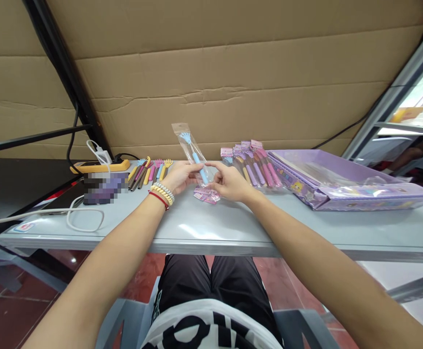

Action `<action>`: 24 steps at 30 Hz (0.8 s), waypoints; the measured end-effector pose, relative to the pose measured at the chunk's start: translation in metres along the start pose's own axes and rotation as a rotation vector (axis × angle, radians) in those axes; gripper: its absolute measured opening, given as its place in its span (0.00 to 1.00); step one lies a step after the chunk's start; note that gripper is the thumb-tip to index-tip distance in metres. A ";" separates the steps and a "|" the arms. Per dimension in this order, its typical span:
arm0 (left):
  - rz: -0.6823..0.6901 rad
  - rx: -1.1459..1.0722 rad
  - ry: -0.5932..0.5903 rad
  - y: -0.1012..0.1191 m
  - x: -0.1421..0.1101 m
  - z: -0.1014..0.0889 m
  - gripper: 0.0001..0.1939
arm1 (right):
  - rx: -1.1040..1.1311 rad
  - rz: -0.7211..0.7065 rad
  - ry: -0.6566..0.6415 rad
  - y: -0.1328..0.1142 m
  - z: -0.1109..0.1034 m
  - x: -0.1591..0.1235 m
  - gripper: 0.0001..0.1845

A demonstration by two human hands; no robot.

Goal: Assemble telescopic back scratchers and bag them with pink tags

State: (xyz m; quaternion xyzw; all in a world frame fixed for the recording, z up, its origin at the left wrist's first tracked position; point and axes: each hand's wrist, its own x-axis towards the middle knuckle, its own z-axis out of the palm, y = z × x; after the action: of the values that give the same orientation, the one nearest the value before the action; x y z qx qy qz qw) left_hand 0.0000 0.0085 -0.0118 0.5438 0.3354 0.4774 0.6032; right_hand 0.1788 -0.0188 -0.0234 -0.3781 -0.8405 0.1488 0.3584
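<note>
A clear plastic bag (180,128) stands tilted between my hands above the table. Inside it is a light blue stick (196,158) with a small claw-like hand at its top end. My left hand (182,177), with bracelets at the wrist, pinches the bag's left side near the stick's lower part. My right hand (229,182) grips the bag's lower right side, thumb and index finger on the film. Just below the bag lies a pink printed card (207,195) on the table. Whether it is joined to the bag I cannot tell.
Left of my hands lie several loose coloured claw-ended sticks (149,172). To the right, several bagged sticks (257,167) with pink tops lean beside a purple box (371,196). A yellow power strip (104,166) and white cable (84,228) occupy the left side. Cardboard (226,72) backs the table.
</note>
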 end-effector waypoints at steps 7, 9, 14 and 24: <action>-0.040 0.072 -0.045 0.004 -0.004 0.004 0.11 | -0.036 0.016 0.044 -0.002 -0.002 0.000 0.28; -0.020 0.069 -0.013 0.005 -0.004 0.004 0.09 | -0.023 0.019 0.050 -0.002 -0.002 0.000 0.29; 0.035 -0.010 0.091 0.010 -0.004 0.001 0.06 | 0.143 -0.042 -0.037 -0.004 -0.005 -0.002 0.38; 0.017 0.000 0.110 0.010 -0.003 -0.001 0.05 | 0.110 -0.079 0.057 -0.001 0.000 0.002 0.10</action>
State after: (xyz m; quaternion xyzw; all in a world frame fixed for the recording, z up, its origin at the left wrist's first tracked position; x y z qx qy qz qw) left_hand -0.0041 0.0056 -0.0021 0.5196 0.3636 0.5118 0.5796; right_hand 0.1771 -0.0179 -0.0214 -0.3287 -0.8348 0.1696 0.4078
